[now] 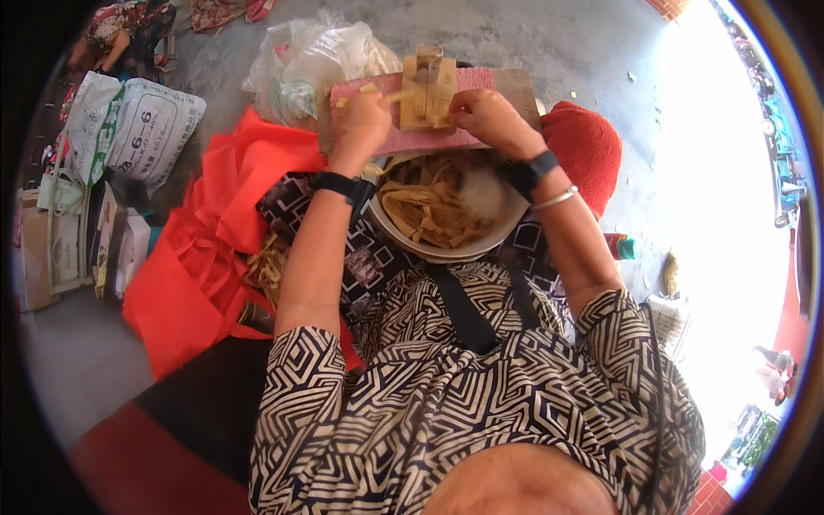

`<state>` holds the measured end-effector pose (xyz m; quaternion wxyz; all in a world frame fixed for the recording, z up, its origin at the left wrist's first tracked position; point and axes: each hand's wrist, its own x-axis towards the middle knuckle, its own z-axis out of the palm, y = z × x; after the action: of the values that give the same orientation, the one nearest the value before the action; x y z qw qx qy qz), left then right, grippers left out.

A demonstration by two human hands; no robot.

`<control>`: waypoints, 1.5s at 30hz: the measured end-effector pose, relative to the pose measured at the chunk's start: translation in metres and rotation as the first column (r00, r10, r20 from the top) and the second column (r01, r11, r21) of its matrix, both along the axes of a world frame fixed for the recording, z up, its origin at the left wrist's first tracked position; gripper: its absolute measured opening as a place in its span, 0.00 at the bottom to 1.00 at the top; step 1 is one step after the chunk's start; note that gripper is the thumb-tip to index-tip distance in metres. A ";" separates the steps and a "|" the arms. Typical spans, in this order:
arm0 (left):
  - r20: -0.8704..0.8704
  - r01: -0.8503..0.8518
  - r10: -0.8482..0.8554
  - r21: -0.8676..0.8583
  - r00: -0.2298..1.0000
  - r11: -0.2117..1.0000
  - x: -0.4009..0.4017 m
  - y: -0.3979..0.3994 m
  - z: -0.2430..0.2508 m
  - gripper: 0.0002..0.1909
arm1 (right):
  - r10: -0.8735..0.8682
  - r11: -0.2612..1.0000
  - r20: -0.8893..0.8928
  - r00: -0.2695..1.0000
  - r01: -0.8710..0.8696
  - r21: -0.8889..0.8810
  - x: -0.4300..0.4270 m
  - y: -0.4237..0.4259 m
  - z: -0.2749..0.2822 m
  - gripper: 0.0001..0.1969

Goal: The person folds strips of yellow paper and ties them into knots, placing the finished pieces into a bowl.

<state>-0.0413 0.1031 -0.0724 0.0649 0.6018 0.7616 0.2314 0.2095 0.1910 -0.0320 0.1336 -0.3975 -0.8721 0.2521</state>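
Note:
My left hand point(364, 122) is over the left part of a pink cloth-covered board point(473, 80), its fingers pinching a pale yellow strip point(402, 96) that reaches toward a wooden block point(428, 90). This block stands upright on the board and has a groove down its middle. At its lower right edge are the bent fingers of my right hand point(486, 116); whether they grip a strip is hidden. Below the board, a white basin point(444, 256) rests on my lap. Flat yellow-brown plant-fibre strips point(418, 206) lie coiled inside, beside a blurred whitish patch.
Red fabric point(193, 257) and loose strips point(267, 264) lie at my left. A clear plastic bag point(322, 58) sits beyond the board, a red towel point(586, 154) to its right. Printed woven sacks point(151, 129) stand far left, near another person point(125, 32) bending down.

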 end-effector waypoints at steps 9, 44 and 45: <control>0.975 0.325 -0.209 0.176 0.070 0.929 0.045 -0.059 0.045 0.12 | 0.026 0.889 -0.412 0.911 -0.210 -0.408 0.047 -0.090 0.048 0.08; -0.068 0.954 -0.976 0.234 0.208 0.187 0.151 -0.157 0.344 0.08 | 0.276 0.229 -0.956 0.097 -0.973 -0.032 0.099 -0.185 0.220 0.08; -0.085 0.963 -0.979 0.213 0.184 0.163 0.155 -0.151 0.349 0.07 | 0.261 0.197 -0.961 0.092 -0.980 -0.040 0.103 -0.185 0.221 0.07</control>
<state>0.1138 -0.0477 0.2764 0.1583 0.9428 0.1686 0.2400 0.3128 0.0057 0.1887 0.1995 0.2467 -0.5821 0.7487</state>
